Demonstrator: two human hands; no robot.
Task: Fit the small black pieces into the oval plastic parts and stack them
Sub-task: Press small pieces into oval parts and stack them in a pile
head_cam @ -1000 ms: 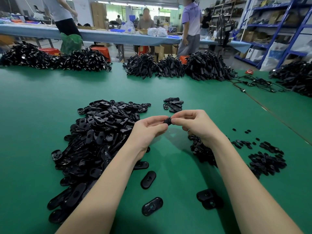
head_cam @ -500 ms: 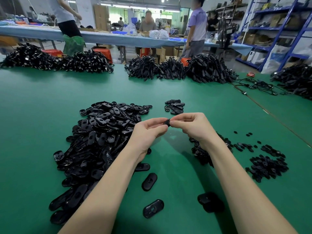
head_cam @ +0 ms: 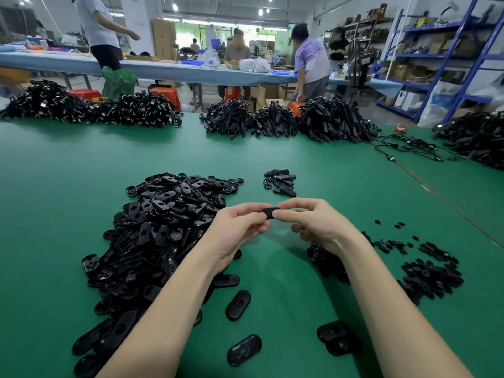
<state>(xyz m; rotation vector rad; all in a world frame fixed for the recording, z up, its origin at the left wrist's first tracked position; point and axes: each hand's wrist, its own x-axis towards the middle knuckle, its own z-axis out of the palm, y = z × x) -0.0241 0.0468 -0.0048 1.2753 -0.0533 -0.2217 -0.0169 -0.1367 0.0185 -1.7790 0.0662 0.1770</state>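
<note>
A: Hands?
B: Left hand (head_cam: pixel 237 230) and right hand (head_cam: pixel 313 225) meet above the green bench (head_cam: pixel 68 192), each pinching one end of a single black oval plastic part (head_cam: pixel 270 213) between thumb and fingers. Both grips clamped on it.
A: Small piece fitted?
B: Cannot tell, fingers cover most of it.
A: Supply?
B: Big heap of black oval plastic shells (head_cam: pixel 163 227) left of the left forearm. Scattered pile of small black pieces (head_cam: pixel 428 274) to the right, some under the right wrist.
A: Stack?
B: Small cluster of finished oval parts (head_cam: pixel 281 182) just beyond the hands. Loose ovals (head_cam: pixel 238 301) near the front edge, one pair (head_cam: pixel 338 338) overlapping.
A: Background?
B: Bundled black cable heaps (head_cam: pixel 327 121) along the far edge.
</note>
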